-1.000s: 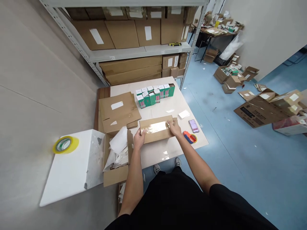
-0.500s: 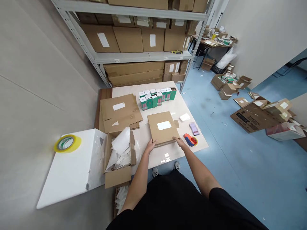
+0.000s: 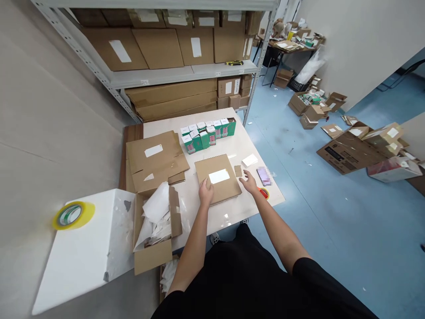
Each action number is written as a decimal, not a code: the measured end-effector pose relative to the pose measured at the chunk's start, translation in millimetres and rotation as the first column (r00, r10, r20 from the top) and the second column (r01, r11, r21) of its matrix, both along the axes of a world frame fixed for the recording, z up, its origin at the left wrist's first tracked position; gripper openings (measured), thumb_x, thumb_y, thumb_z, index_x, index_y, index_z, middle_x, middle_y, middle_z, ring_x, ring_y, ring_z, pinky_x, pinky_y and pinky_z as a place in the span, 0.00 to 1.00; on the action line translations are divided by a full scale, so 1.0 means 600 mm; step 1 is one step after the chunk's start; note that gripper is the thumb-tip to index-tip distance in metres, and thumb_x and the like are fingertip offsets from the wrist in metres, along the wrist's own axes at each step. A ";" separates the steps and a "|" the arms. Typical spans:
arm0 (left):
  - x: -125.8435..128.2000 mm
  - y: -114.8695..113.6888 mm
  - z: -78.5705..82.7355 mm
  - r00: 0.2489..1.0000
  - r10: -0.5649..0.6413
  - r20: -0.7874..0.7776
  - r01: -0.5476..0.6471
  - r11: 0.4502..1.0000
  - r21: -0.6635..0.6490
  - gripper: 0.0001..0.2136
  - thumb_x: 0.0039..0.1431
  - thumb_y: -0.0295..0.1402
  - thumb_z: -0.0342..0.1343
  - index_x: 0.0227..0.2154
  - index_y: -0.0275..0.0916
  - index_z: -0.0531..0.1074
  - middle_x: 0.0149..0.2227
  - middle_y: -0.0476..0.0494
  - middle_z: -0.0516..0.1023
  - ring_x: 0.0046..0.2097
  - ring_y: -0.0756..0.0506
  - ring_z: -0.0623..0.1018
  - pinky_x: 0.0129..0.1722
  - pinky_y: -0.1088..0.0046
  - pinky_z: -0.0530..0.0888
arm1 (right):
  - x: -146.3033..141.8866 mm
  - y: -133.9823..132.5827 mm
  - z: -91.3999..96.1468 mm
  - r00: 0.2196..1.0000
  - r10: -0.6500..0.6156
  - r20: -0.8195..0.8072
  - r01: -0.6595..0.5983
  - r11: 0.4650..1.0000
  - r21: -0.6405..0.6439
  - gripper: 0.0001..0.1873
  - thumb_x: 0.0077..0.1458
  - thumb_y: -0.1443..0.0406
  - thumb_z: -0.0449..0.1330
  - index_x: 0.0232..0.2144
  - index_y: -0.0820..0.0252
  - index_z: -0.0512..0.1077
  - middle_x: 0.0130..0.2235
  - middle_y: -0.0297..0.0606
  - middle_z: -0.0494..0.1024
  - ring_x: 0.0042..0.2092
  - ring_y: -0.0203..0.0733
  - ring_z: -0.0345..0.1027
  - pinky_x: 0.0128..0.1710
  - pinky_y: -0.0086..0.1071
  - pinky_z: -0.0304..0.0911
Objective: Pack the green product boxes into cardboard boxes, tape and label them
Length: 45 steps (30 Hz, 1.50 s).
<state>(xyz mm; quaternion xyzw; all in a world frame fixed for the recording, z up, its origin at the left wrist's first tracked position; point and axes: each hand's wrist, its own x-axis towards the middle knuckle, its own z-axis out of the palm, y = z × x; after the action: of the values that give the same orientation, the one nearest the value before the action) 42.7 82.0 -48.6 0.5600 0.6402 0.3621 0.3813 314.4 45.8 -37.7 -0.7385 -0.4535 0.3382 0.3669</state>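
A flat brown cardboard box (image 3: 217,190) with a white label (image 3: 219,176) lies closed on the white table (image 3: 219,217). My left hand (image 3: 206,192) rests on the box's left front part, its fingers loosely extended over the top and gripping nothing. Just off the box's right side is my right hand (image 3: 249,180), empty, thumb and fingers apart. Beside its fingertips lies a small cardboard piece (image 3: 238,171). A tape dispenser (image 3: 264,192) shows partly behind my right forearm. White papers (image 3: 249,160) and a purple phone-like item (image 3: 264,176) are near the table's right edge.
Several green-and-white small boxes (image 3: 207,135) stand along the table's back. Flattened cardboard (image 3: 156,155) covers the left. An open carton (image 3: 176,212) of white packing material and a yellow tape roll (image 3: 73,215) are further left. Metal shelving (image 3: 186,73) rises behind; cartons (image 3: 352,150) lie on the floor.
My left hand has moved from the box's front edge onto its top. My right hand has let go of the front right corner and moved up beside it. The view has shifted slightly.
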 end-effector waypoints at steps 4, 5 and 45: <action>0.111 0.060 0.055 0.989 -0.105 0.108 0.101 0.994 0.044 0.20 0.67 0.33 0.55 0.61 0.42 0.74 0.58 0.36 0.78 0.55 0.40 0.79 0.53 0.62 0.78 | 0.069 0.048 0.025 0.999 0.031 0.026 -0.032 0.999 0.015 0.36 0.59 0.58 0.61 0.67 0.56 0.64 0.64 0.48 0.73 0.56 0.52 0.74 0.58 0.47 0.70; 0.140 0.073 0.061 0.988 -0.114 0.109 0.109 0.993 0.045 0.20 0.67 0.34 0.55 0.61 0.42 0.74 0.58 0.37 0.79 0.54 0.41 0.79 0.52 0.63 0.78 | 0.090 0.060 0.026 0.998 0.041 0.042 -0.042 0.999 0.014 0.35 0.59 0.58 0.61 0.68 0.55 0.64 0.64 0.47 0.73 0.56 0.52 0.73 0.59 0.46 0.69; 0.511 0.306 -0.157 0.900 -0.331 -0.284 0.246 0.923 -0.297 0.14 0.58 0.29 0.63 0.47 0.41 0.83 0.49 0.39 0.82 0.49 0.39 0.80 0.52 0.66 0.74 | 0.358 0.236 -0.206 0.845 0.515 0.144 -0.433 0.817 -0.381 0.29 0.52 0.76 0.53 0.55 0.55 0.70 0.61 0.43 0.73 0.71 0.52 0.56 0.61 0.45 0.65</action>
<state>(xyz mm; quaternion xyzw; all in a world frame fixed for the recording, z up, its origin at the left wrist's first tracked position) 349.6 265.5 -143.1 0.6483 0.6447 0.1178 0.3875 529.3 187.2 -161.2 -0.6876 -0.6011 0.3990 0.0818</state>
